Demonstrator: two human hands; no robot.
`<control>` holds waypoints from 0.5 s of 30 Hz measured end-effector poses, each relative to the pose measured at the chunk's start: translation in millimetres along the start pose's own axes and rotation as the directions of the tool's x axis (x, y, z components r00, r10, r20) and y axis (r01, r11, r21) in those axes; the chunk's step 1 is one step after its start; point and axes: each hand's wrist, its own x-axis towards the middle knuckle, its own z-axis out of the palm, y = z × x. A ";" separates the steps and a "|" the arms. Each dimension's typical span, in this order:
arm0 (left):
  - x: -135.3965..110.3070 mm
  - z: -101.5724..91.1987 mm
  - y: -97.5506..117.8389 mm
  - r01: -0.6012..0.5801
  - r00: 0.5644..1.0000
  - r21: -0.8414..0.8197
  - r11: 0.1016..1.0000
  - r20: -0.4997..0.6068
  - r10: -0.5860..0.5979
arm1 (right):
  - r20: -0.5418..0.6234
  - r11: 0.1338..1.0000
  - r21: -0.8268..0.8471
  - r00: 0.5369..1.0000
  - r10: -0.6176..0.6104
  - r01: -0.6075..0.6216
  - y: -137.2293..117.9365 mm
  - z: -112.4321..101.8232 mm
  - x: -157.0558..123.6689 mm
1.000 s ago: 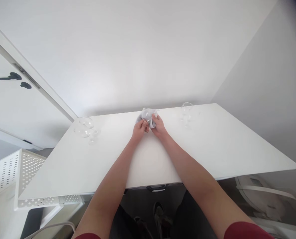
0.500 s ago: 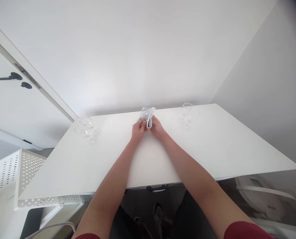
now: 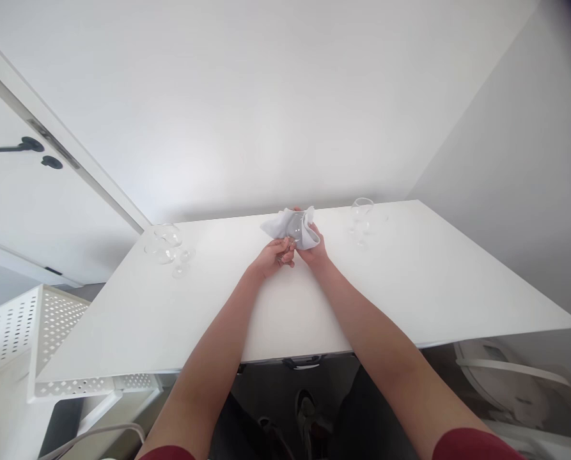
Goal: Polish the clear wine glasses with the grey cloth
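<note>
Near the back of the white table, a clear stemmed glass point(image 3: 297, 225) is held tilted between my two hands. My left hand point(image 3: 273, 257) is closed around its stem and foot, fingers curled in front. With my right hand point(image 3: 316, 248) I grip a pale grey-white cloth point(image 3: 278, 225) wrapped behind and around the bowl. The cloth's loose end spreads out to the left of the bowl. Part of the right hand's fingers lies hidden behind cloth and glass, with a fingertip showing above.
Two clear stemmed glasses point(image 3: 167, 236) stand on the left of the white table point(image 3: 208, 306), and another stemmed glass point(image 3: 362, 214) at the back right. A wall rises right behind the table. White perforated baskets point(image 3: 59, 326) sit at the lower left, beside a door point(image 3: 11, 191).
Both hands have shifted slightly right with the glass. The cloth has opened out and now wraps the bowl from behind, while the right hand has turned around it.
</note>
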 end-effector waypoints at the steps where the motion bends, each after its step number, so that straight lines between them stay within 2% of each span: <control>1: 0.7 0.7 -1.8 -0.035 0.998 0.075 0.997 -0.057 0.040 | -0.019 0.999 -0.029 1.000 -0.015 0.014 0.9 0.8 1.1; 3: 3.1 1.9 -6.9 -0.102 0.964 0.298 0.949 -0.207 0.169 | -0.107 0.986 -0.162 0.992 -0.059 0.041 4.9 4.3 1.7; 5: 5.3 2.5 -11.4 -0.109 0.911 0.503 0.857 -0.294 0.288 | -0.213 0.920 -0.385 0.961 -0.174 0.081 10.0 9.5 -0.1; 7: 6.3 2.7 -13.7 -0.099 0.890 0.591 0.801 -0.307 0.336 | -0.264 0.802 -0.587 0.909 -0.322 0.114 13.7 14.6 -3.5; 9: 6.2 2.9 -13.5 -0.096 0.902 0.570 0.816 -0.297 0.313 | -0.283 0.748 -0.652 0.874 -0.395 0.127 14.6 17.2 -6.4; 10: 5.9 3.0 -12.7 -0.093 0.915 0.528 0.844 -0.289 0.281 | -0.302 0.780 -0.615 0.876 -0.375 0.121 13.8 17.1 -7.1; 12: 4.7 2.6 -9.9 -0.079 0.951 0.391 0.917 -0.246 0.187 | -0.313 0.910 -0.410 0.926 -0.209 0.066 10.2 13.8 -6.8; 13: 3.8 2.0 -8.0 -0.066 0.970 0.304 0.950 -0.204 0.133 | -0.283 0.961 -0.274 0.954 -0.102 0.022 7.6 11.1 -5.9; 15: 1.2 0.1 -3.7 -0.012 0.997 0.130 0.991 -0.075 0.022 | -0.179 0.998 -0.048 0.983 0.038 -0.047 1.9 5.2 -3.6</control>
